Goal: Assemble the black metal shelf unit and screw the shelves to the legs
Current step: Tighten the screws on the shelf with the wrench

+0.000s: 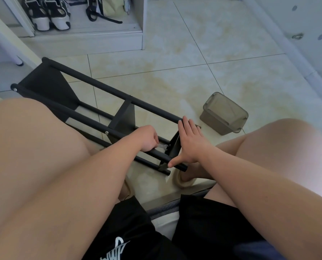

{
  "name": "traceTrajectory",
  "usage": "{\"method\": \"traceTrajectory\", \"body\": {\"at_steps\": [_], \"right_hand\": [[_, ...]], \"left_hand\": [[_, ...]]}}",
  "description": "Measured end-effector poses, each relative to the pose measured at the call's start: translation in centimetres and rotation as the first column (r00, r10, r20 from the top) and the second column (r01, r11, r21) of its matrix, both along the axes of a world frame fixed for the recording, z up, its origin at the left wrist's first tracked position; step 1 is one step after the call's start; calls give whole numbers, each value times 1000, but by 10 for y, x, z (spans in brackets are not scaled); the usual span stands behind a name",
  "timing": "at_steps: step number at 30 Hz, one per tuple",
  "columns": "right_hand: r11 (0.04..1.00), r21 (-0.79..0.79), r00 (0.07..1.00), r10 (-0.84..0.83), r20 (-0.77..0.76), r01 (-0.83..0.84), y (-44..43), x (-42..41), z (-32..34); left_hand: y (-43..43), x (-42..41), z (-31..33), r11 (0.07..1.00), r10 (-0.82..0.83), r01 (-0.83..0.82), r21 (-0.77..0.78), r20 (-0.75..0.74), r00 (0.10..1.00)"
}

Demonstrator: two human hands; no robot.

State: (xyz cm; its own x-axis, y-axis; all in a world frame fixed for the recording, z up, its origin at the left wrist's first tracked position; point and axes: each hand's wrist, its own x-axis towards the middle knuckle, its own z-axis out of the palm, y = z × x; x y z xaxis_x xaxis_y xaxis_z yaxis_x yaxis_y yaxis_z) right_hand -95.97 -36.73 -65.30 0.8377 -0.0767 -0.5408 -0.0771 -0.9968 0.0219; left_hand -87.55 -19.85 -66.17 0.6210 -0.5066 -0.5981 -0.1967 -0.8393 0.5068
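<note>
Black metal shelf unit (pixel 100 85) lies on its side on the tiled floor (pixel 194 77), between the person's knees. The left hand (pixel 147 139) pinches a small wrench (pixel 162 146) at a near leg. The right hand (pixel 190 145) is spread flat against the nearest shelf (pixel 173 148). A grey box (pixel 224 113) sits to the right.

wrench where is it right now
In the head view, the small silver wrench is near centre, held by the left hand at the nearest black shelf, just left of the flat right hand.
</note>
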Motion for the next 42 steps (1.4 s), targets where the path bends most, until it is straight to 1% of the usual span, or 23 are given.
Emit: {"method": "traceTrajectory", "body": {"at_steps": [3,8,12,15,19,21,32,37,42], "right_hand": [[1000,-3,1000,14,2,-14,-2,-1,-3],[997,-47,999,54,-3,-54,-5,-2,-3],[993,-82,996,87,-10,-88,-6,-3,-2],[988,-103,993,115,6,-114,-7,-4,-2],[992,-67,994,111,18,-109,-9,-6,-2],[993,-49,994,108,17,-107,-9,-6,-3],[996,31,996,80,30,-81,-13,-3,-8],[996,50,997,67,38,-69,-14,-2,-10],[997,44,997,64,43,-66,-12,-3,-10]], "left_hand": [[-3,6,-2,998,36,-38,-44,-47,998],[-11,12,-7,999,6,-11,-48,-110,994],[-15,15,-9,998,21,-33,-60,-185,983],[-18,15,-10,990,71,-102,-98,-283,957],[-25,16,-11,963,149,-233,-138,-447,882],[-27,15,-12,950,182,-280,-139,-482,857],[-39,8,-21,939,249,-318,-132,-380,891],[-42,8,-22,943,250,-311,-117,-367,896],[-42,8,-21,932,261,-332,-141,-372,891]]}}
